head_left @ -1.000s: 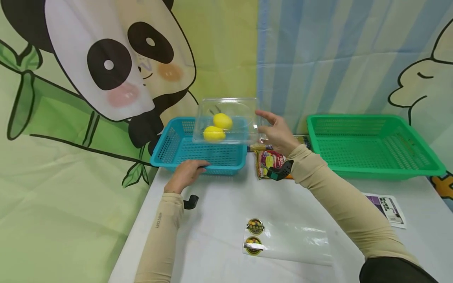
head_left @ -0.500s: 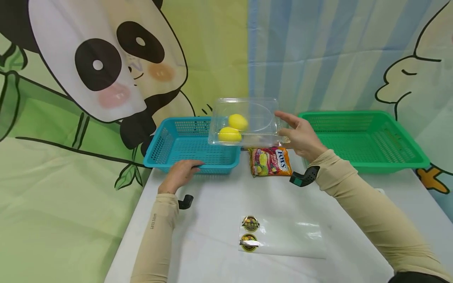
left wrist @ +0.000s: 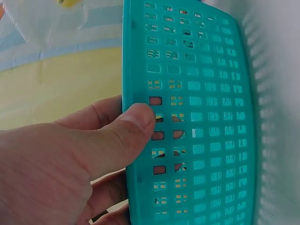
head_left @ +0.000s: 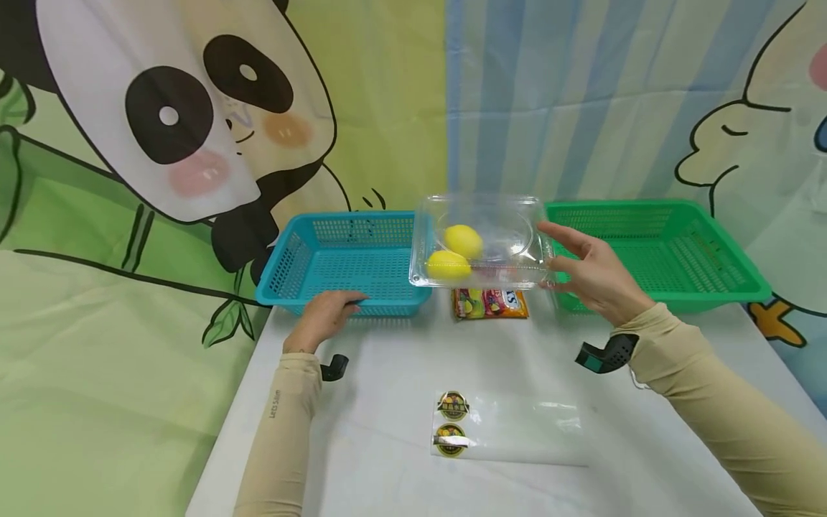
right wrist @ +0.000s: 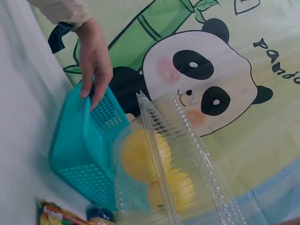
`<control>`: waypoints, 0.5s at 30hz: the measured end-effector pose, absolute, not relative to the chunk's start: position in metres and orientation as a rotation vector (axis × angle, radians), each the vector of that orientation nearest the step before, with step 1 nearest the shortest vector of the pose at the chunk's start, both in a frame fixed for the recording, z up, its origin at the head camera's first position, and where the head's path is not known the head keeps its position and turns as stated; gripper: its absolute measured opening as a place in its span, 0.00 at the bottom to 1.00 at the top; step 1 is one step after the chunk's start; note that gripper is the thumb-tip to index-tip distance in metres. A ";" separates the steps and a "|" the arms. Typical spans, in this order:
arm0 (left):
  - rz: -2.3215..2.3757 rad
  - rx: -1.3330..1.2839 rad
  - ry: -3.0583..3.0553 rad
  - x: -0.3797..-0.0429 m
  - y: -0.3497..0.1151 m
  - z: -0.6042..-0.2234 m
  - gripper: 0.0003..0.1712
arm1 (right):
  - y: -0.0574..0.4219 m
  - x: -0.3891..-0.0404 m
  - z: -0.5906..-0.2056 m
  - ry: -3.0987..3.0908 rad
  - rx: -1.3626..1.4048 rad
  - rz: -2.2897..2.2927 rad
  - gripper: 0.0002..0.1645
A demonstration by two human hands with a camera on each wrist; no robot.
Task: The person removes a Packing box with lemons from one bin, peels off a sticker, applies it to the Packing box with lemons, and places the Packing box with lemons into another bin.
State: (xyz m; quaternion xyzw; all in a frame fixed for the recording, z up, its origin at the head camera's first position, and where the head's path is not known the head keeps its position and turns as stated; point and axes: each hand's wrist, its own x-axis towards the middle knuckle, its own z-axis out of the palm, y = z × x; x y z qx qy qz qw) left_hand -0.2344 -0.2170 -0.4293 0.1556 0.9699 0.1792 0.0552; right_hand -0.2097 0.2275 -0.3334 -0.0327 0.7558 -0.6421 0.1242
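Note:
My left hand (head_left: 325, 316) grips the front rim of the blue plastic basket (head_left: 310, 276), thumb outside and fingers inside, as the left wrist view shows. My right hand (head_left: 594, 271) pinches the right end of a clear plastic clamshell box (head_left: 497, 215), thumb and fingers at its edge. Two yellow lemons (head_left: 462, 241) lie together at the box's left end. Held above the table, the box overlaps the blue basket's right end and the gap between the baskets in the head view. Through its ribbed wall the right wrist view shows both lemons (right wrist: 145, 157).
A green plastic basket (head_left: 659, 296) stands at the right, beyond my right hand. Between the baskets lies a colourful candy bag (head_left: 491, 304), partly hidden by the box. A clear film sheet with two round stickers (head_left: 510, 431) lies on the white table (head_left: 375, 402) nearer me.
My right hand has carried the box with the lemons rightward and slightly lower, away from over the blue basket. The left hand keeps its grip on the basket rim.

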 end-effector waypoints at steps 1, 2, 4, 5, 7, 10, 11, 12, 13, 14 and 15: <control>0.544 0.463 2.939 -0.234 -0.217 -0.429 0.19 | 0.231 -0.207 -0.335 2.197 -0.088 -1.869 0.39; 0.542 0.461 2.936 -0.235 -0.217 -0.429 0.19 | 0.234 -0.204 -0.337 2.194 -0.080 -1.866 0.39; 0.542 0.453 2.932 -0.235 -0.217 -0.428 0.20 | 0.240 -0.199 -0.341 2.182 -0.063 -1.871 0.40; 0.543 0.455 2.929 -0.236 -0.216 -0.428 0.20 | 0.243 -0.196 -0.343 2.166 -0.048 -1.887 0.40; 0.545 0.459 2.926 -0.235 -0.216 -0.427 0.20 | 0.249 -0.191 -0.347 2.140 -0.033 -1.912 0.41; 0.554 0.449 2.924 -0.235 -0.216 -0.426 0.20 | 0.256 -0.184 -0.353 2.117 -0.025 -1.941 0.41; 0.550 0.451 2.926 -0.235 -0.216 -0.426 0.20 | 0.258 -0.182 -0.356 2.113 -0.022 -1.947 0.41; 0.548 0.451 2.927 -0.235 -0.216 -0.426 0.20 | 0.260 -0.179 -0.358 2.116 -0.025 -1.943 0.41; 0.546 0.451 2.929 -0.235 -0.216 -0.426 0.20 | 0.261 -0.177 -0.360 2.117 -0.024 -1.941 0.41; 0.546 0.451 2.929 -0.236 -0.216 -0.426 0.20 | 0.263 -0.174 -0.362 2.115 -0.021 -1.943 0.41; 0.544 0.454 2.930 -0.236 -0.216 -0.426 0.20 | 0.264 -0.171 -0.365 2.109 -0.024 -1.946 0.41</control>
